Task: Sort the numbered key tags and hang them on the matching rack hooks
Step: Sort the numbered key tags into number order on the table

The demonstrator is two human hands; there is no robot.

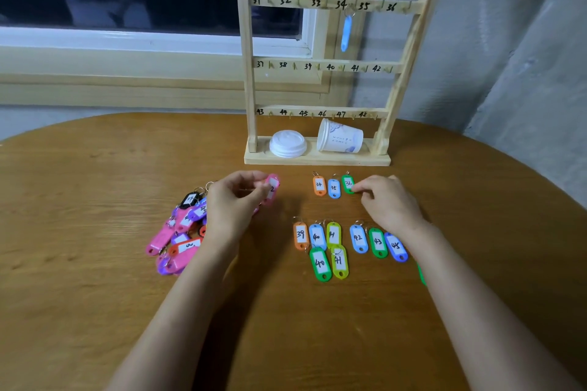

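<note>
My left hand (235, 200) pinches a pink key tag (272, 187) just above the table. Fingertips of my right hand (386, 200) touch the green tag 36 (348, 183), which lies in a row with orange 34 (319, 185) and blue 35 (333, 188). Nearer me lie sorted tags 39 (300, 235) to 45 (396, 246), several in a second row. An unsorted heap of tags (181, 232) lies left of my left hand. The wooden rack (317, 67) stands behind, its hooks numbered 31 to 48. A blue tag (346, 32) hangs at hook 34.
A stack of white lids (287, 143) and a tipped paper cup (340, 136) sit on the rack's base (317, 160). The round wooden table (95, 184) stands against a window sill and a grey wall. A green tag edge (421, 274) shows beside my right forearm.
</note>
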